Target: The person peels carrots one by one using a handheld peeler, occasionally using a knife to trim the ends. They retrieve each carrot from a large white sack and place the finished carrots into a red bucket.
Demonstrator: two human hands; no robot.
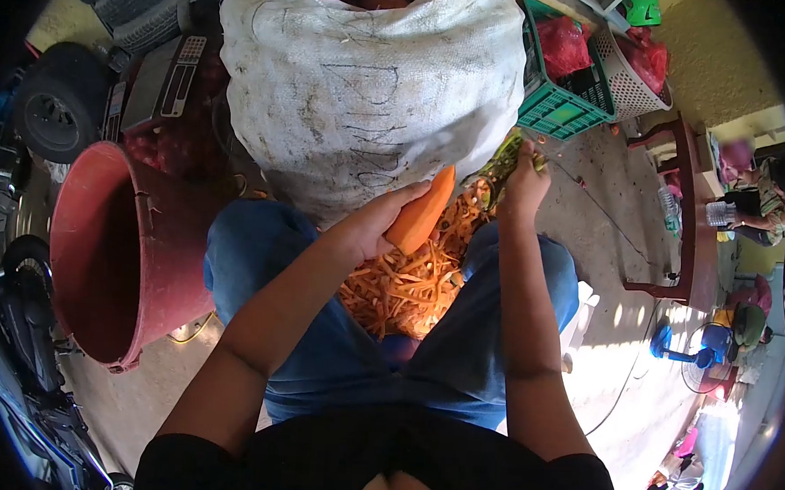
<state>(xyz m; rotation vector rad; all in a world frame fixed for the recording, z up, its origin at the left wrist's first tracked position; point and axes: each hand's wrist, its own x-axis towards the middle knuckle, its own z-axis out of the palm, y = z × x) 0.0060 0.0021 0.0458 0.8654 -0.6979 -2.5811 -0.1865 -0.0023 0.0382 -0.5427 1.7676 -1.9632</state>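
My left hand (pixel 378 219) is wrapped around the thick end of a smooth orange carrot (pixel 424 213), whose narrow tip points up and away. My right hand (pixel 527 183) is closed on what looks like a green peeler (pixel 507 152); its blade is not clear, and it is apart from the carrot. Below both hands, between my knees, lies a heap of orange carrot peelings (pixel 404 285). Whatever holds the heap is mostly hidden. Just ahead of the hands stands a large white woven sack (pixel 365 84), with some orange showing at its open top.
A red tub (pixel 134 258) leans open at my left, near a tyre (pixel 58 103) and a scale (pixel 166 82). Green (pixel 568 108) and white (pixel 632 76) crates with red bags stand at the upper right. Beyond a wooden table (pixel 691 216) are other people and a fan (pixel 711 357).
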